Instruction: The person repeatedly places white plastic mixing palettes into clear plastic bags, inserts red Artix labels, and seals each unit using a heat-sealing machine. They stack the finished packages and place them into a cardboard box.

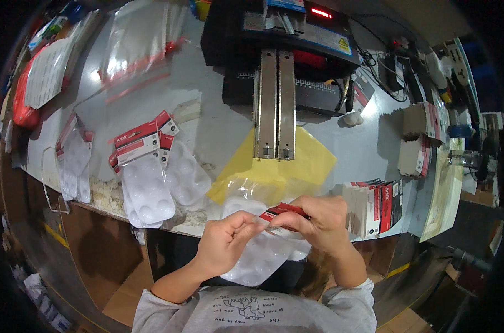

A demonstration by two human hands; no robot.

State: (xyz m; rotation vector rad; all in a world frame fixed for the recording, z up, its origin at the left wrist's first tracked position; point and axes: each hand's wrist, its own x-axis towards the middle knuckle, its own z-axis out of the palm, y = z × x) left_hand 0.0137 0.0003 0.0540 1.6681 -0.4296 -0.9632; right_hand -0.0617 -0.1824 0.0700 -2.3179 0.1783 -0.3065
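Note:
My left hand [224, 241] is closed, thumb and finger pinching the left edge of a red and white folded header card [280, 213]. Wrapped around the right part of the same card is my right hand [323, 222], its thumb along the lower side. Beneath the card hangs a white plastic paint palette with round wells [257, 260], seemingly in a clear bag; the hands hide where card and bag meet. Another bagged white palette [243, 205] lies just behind, on a yellow sheet [313, 158] at the table's front edge.
Two metal rails [276, 105] of a black machine [285, 39] reach toward me. Carded palettes [146, 186] lie at left. Header cards are stacked at right [374, 208] and farther back [418, 136]. Clear bags [135, 41] lie at back left. Cardboard boxes [102, 250] stand below.

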